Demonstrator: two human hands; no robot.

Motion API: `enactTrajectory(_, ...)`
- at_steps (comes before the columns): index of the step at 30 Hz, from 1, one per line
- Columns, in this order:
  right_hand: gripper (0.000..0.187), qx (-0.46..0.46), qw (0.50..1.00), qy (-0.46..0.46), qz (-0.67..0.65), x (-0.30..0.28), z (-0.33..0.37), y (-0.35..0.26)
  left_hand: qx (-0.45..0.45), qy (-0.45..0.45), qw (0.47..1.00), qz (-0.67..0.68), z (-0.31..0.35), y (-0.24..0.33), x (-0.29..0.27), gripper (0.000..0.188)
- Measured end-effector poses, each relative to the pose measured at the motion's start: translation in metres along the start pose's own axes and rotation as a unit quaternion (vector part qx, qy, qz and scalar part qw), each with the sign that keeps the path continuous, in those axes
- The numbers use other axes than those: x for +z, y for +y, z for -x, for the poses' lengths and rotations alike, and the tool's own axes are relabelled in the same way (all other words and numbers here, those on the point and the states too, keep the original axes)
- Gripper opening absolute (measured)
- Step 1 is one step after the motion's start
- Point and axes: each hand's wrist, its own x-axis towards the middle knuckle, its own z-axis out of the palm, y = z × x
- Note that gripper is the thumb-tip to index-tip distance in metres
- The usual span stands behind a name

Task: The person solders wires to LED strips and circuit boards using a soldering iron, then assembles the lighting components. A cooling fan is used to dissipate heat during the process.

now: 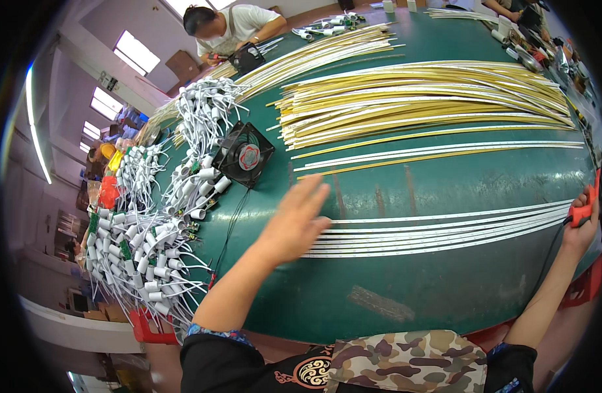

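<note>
Fingers [305,190] of the left hand [289,226] spread slightly by the slim white strips' [445,232] left ends, contact unclear; the right hand [581,232], near their right ends, grips a red corded hand tool [581,213]. Open green tabletop [458,281] runs to its near edge.

No readable lettering or signs.

Slim white strips [445,229] lie flat, side by side with narrow gaps, running lengthwise from near centre toward three o'clock, closer together at that end; a bright red hand tool [581,215], held at three o'clock, tilts upward toward one o'clock.
</note>
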Motion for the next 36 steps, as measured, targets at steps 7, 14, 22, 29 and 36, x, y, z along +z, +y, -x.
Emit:
enactTrajectory(7,0.039,0.013,0.999,-0.03,-0.019,0.002,0.0,0.002,-0.128,-0.01,0.991,0.035,0.036,-0.018,-0.021,0.033)
enactTrajectory(14,0.042,0.007,1.0,0.008,-0.01,0.01,0.004,0.005,-0.191,-0.027,0.98,0.05,0.046,-0.032,-0.022,0.024)
enactTrajectory(22,0.042,0.029,0.997,-0.039,-0.06,-0.033,-0.018,0.007,-0.338,-0.042,0.925,0.166,0.043,-0.031,-0.014,0.021)
enactTrajectory(29,0.04,0.018,0.999,-0.035,-0.028,-0.021,-0.011,0.007,-0.328,-0.041,0.923,0.196,0.041,-0.033,-0.012,0.029)
enactTrajectory(36,0.038,0.018,0.999,-0.026,-0.016,-0.013,-0.008,0.007,-0.315,-0.039,0.933,0.168,0.038,-0.032,-0.012,0.031)
